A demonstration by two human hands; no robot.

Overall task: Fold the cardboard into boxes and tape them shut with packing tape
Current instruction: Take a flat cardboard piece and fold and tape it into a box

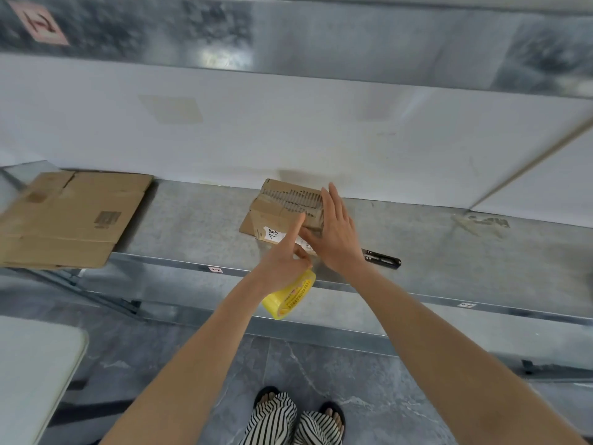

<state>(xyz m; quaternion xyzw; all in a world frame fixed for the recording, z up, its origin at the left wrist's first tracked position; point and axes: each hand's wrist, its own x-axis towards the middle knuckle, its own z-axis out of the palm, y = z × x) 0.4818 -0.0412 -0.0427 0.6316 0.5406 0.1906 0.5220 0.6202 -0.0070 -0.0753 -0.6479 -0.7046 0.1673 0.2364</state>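
A small brown cardboard box (276, 207) with torn, ribbed top layers and a white label lies on the metal shelf (192, 226) near the white wall. My right hand (333, 232) rests flat on the box's right side, fingers straight. My left hand (282, 258) grips a yellow roll of packing tape (288, 297) that hangs under the palm, while its forefinger stretches out to the box beside the label. Whether a strip of tape runs from the roll to the box cannot be made out.
A flattened cardboard sheet (67, 220) lies on the shelf at the left, overhanging the front edge. A black utility knife (383, 259) lies just right of my right hand. A pale table corner (35, 367) is at the lower left. My feet stand on grey floor tiles.
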